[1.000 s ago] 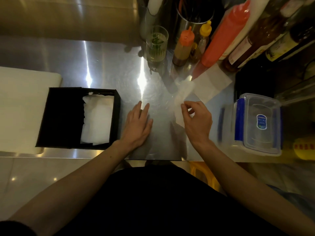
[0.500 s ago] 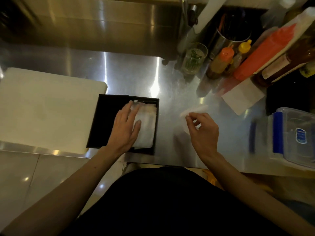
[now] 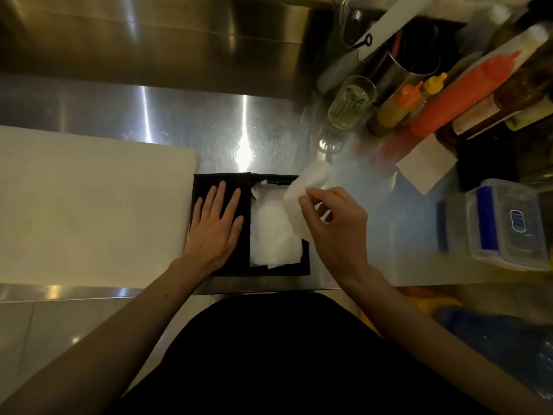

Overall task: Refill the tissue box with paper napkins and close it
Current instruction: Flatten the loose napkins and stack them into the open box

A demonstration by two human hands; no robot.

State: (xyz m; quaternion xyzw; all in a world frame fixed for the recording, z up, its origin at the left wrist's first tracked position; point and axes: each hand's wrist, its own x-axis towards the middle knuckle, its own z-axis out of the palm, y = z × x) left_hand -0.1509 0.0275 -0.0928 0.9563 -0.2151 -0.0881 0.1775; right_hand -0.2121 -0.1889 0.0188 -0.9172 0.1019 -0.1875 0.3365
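Currently listed: 1 black tissue box (image 3: 303, 266), open, at the near edge of a steel counter (image 3: 149, 115); white napkins (image 3: 273, 235) fill its right half. Left hand (image 3: 216, 227): flat, fingers spread, palm down on the box's dark left half, gripping nothing. Right hand (image 3: 335, 223): thumb and fingertips pinched on 1 loose napkin (image 3: 305, 184) above the box's far right corner. White board (image 3: 89, 205) just left of box.

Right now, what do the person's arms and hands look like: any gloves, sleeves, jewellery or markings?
Both hands are bare: no gloves show on the left hand or the right hand. No rings, watch or wristband are visible, though the light is dim. Both forearms are uncovered up to the bottom edge of the picture, with no sleeve in view. The dark garment below them covers the torso.
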